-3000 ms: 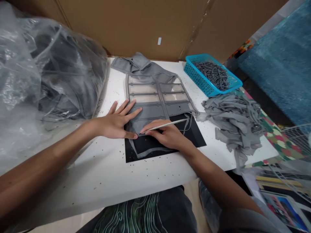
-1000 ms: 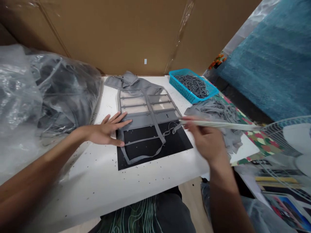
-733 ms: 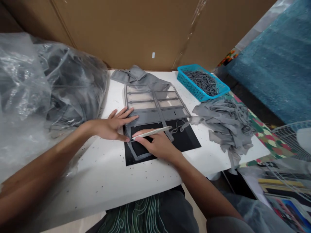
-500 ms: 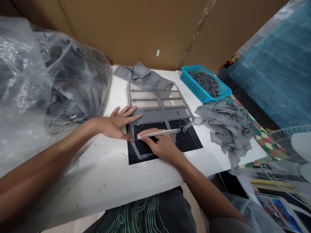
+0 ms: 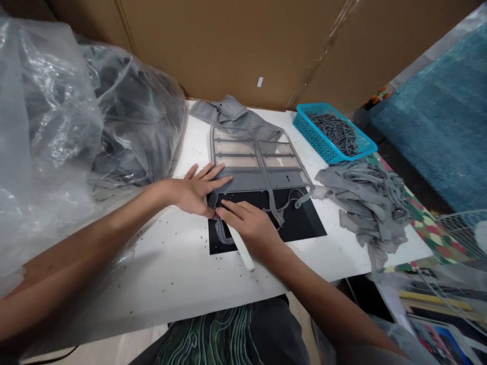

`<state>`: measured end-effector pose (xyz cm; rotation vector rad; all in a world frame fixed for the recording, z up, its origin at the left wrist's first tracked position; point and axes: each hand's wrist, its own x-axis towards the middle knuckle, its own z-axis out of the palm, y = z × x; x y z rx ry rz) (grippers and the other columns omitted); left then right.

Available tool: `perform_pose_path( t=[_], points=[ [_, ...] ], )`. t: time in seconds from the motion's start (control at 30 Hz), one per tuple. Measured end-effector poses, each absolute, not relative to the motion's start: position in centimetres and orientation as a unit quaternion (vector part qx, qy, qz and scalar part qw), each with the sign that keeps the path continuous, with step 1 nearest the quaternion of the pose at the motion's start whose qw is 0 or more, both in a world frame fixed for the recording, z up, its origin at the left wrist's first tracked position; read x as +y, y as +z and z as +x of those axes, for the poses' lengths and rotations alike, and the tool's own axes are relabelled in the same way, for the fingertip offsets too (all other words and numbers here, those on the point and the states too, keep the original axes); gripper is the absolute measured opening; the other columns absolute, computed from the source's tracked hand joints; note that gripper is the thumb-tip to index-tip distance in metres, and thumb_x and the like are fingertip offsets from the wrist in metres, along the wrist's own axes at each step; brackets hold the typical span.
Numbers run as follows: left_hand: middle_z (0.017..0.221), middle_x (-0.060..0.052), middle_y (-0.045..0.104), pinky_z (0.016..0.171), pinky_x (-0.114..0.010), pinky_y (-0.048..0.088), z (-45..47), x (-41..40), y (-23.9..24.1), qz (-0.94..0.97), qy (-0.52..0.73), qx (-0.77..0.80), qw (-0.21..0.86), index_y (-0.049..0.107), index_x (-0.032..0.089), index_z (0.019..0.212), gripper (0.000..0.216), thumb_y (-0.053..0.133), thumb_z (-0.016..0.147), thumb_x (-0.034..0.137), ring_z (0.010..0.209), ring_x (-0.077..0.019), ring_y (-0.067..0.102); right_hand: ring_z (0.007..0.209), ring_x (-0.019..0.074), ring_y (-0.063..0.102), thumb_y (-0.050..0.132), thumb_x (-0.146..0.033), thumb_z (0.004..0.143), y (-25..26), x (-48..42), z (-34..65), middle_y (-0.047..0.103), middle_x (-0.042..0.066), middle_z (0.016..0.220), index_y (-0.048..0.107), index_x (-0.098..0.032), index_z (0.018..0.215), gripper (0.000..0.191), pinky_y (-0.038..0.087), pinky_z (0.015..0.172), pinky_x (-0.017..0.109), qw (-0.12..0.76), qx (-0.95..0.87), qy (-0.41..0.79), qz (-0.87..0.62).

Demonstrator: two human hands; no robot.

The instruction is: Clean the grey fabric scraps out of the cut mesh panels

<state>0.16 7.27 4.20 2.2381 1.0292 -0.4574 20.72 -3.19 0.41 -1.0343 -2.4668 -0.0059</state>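
Note:
A grey fabric panel with clear window pockets [image 5: 254, 161] lies on the white table [image 5: 182, 268], its near end over a black mat [image 5: 304, 223]. My left hand [image 5: 198, 190] lies flat and open on the panel's left edge. My right hand [image 5: 249, 228] is closed around a thin white stick tool [image 5: 243, 253], whose tip meets the panel's left strip beside my left thumb. The tool's handle points back toward me.
A big clear plastic bag of grey goods [image 5: 87, 121] fills the left. A blue basket of dark cords [image 5: 335, 132] stands at the back right, with a heap of grey strips [image 5: 369, 197] in front of it. Cardboard walls the back.
My right hand swung out right with the tool a second ago, then came back to the panel. The tool has turned from lying sideways to pointing its handle toward me.

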Motion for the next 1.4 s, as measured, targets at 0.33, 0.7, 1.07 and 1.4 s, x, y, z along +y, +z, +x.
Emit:
perform_pose_path(
  t=[0.33,0.7,1.07,1.4],
  points=[
    [0.168,-0.002,-0.031,0.126,-0.06,-0.014,0.2,7.3,4.4,0.856,-0.182,0.385,0.294,-0.001,0.029,0.169,0.119,0.068,0.079,0.066,0.156,-0.0313,-0.029,0.09,0.022,0.073,0.05,-0.007,0.1,-0.4,-2.6,22.4,0.079,0.01,0.106,0.07,-0.019,0.119,0.03,0.061,0.084,0.037,0.365,-0.799,-0.012,-0.478],
    [0.169,-0.003,-0.028,0.127,-0.062,-0.011,-0.2,7.0,3.8,0.866,-0.156,0.378,0.287,0.0,0.028,0.169,0.111,0.06,0.085,0.067,0.157,-0.0314,-0.027,0.106,0.019,0.075,0.062,-0.024,0.101,1.1,-1.9,22.2,0.081,0.003,0.106,0.078,-0.024,0.102,0.016,0.059,0.1,0.038,0.365,-0.778,0.277,-0.43],
    [0.17,-0.002,-0.025,0.126,-0.062,-0.012,-0.5,7.2,3.8,0.869,-0.136,0.365,0.306,0.002,0.03,0.169,0.111,0.062,0.083,0.069,0.157,-0.0348,-0.025,0.1,0.0223,0.078,0.062,-0.029,0.099,0.8,-2.6,21.0,0.083,0.004,0.101,0.081,-0.023,0.097,0.021,0.061,0.098,0.039,0.369,-0.747,0.27,-0.482],
    [0.171,-0.002,-0.023,0.126,-0.062,-0.013,-0.2,7.1,3.7,0.861,-0.132,0.381,0.31,0.005,0.032,0.169,0.111,0.064,0.082,0.067,0.157,-0.037,-0.024,0.097,0.0219,0.077,0.053,-0.027,0.104,0.0,-3.7,20.3,0.082,0.005,0.102,0.079,-0.022,0.102,0.026,0.061,0.091,0.039,0.37,-0.774,0.168,-0.485]
  ],
)
